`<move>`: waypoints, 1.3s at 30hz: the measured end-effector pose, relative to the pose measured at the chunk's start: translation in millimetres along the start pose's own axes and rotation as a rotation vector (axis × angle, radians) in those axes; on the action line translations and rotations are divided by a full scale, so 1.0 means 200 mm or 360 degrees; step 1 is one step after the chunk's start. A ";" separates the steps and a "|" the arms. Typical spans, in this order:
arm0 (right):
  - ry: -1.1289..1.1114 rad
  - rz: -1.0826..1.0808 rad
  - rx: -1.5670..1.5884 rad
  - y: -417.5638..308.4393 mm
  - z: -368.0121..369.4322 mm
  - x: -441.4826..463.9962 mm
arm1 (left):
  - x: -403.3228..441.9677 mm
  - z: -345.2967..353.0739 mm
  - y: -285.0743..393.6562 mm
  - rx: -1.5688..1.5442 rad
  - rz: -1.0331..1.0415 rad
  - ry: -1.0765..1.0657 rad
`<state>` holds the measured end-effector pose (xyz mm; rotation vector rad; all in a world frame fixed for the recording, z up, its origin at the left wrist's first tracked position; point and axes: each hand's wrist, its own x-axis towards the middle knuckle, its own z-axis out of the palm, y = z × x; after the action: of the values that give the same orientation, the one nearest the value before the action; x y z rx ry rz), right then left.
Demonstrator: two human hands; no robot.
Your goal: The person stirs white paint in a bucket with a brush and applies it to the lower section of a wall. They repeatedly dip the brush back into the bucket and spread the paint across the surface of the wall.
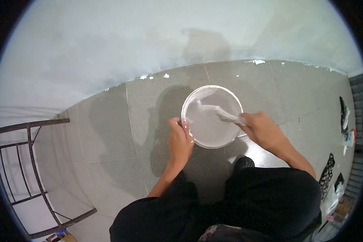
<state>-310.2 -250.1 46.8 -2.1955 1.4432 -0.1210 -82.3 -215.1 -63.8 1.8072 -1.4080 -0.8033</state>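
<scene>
A round white bucket (pixel 184 108) stands on the tiled floor between my feet and the wall, holding smooth greyish-white paint (pixel 213 131). My left hand (pixel 180 139) grips the bucket's left side, thumb at the rim and fingers outside; white smears mark the fingers. Closed around a paint-coated stick (pixel 226 116), my right hand (pixel 263 130) is at the bucket's right rim. The stick slants into the bucket, its far end lying at the paint's surface. Thick white paint clings to it, so its exact shape is partly hidden.
A dark metal rack (pixel 38 169) stands at the left. Ahead rises a pale wall (pixel 129 44), with white flakes along its foot. Bags and loose items (pixel 332 197) lie at the far right, beside a corrugated grey surface (pixel 357 169). My black-clothed knees are close to the bucket.
</scene>
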 end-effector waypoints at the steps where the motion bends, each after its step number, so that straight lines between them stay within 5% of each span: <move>1: 0.0102 0.0057 0.0118 -0.02 -0.05 -0.07 | 0.00 0.00 -0.01 0.0010 0.0013 0.0005; 5: 0.0515 0.0240 0.0177 0.08 0.05 -0.32 | -0.01 0.04 -0.03 -0.0122 0.0008 0.0058; 8: 0.0750 0.0060 0.0155 0.26 0.30 -0.38 | -0.01 0.03 -0.01 -0.0045 -0.0001 0.0063; 19: 0.0585 0.0061 0.0278 0.27 0.36 -0.37 | -0.03 0.07 -0.04 0.0076 0.0070 0.0228; 26: 0.0852 -0.0078 0.0474 0.30 0.42 -0.35 | -0.02 0.06 -0.02 0.0047 0.0046 0.0188; 39: 0.0240 0.0086 0.0299 0.28 0.30 -0.33 | -0.02 0.05 -0.04 0.0004 0.0116 0.0158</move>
<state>-365.4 -188.0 -17.3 -2.0297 1.5048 -0.3945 -88.1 -211.2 -75.9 1.7628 -1.4023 -0.6655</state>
